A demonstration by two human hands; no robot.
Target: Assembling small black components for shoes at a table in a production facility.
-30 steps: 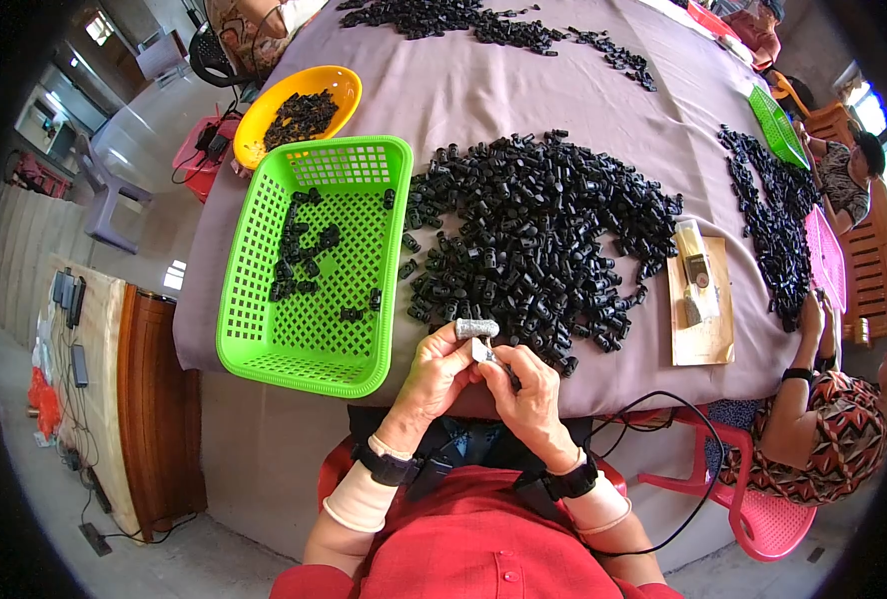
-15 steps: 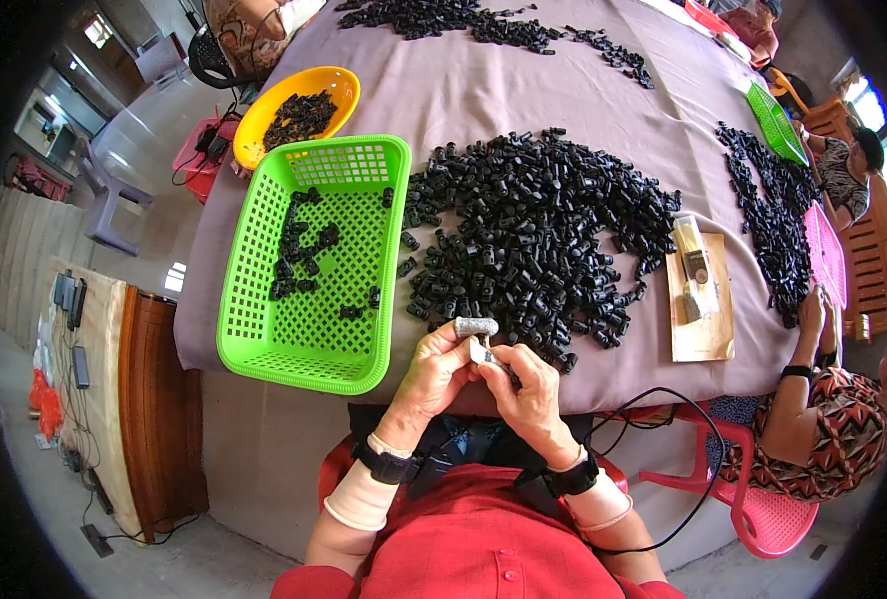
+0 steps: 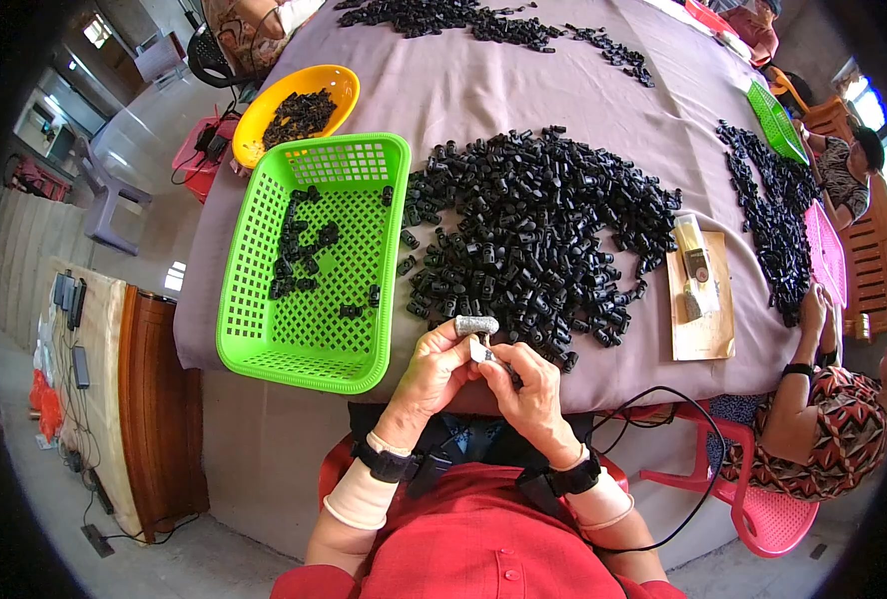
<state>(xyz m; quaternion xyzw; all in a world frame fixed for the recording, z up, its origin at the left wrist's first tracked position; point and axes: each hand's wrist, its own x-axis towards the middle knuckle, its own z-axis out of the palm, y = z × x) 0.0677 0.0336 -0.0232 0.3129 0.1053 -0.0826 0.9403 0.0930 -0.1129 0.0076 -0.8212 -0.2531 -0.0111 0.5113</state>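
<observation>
Beside ridged black plastic pile [image 3: 533,235], left hand [image 3: 432,374] pinching grey cylinder [image 3: 476,325], right hand [image 3: 531,399] close

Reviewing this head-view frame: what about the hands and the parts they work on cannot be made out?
- Small part under the right hand: mostly covered by its fingers; shape unclear.
- Grey cylinder in the left hand: too small to tell what it is.
- Single pieces in the black pile: too small, overlapping.
- Yellow bowl contents: dark, blurred by fisheye.
</observation>
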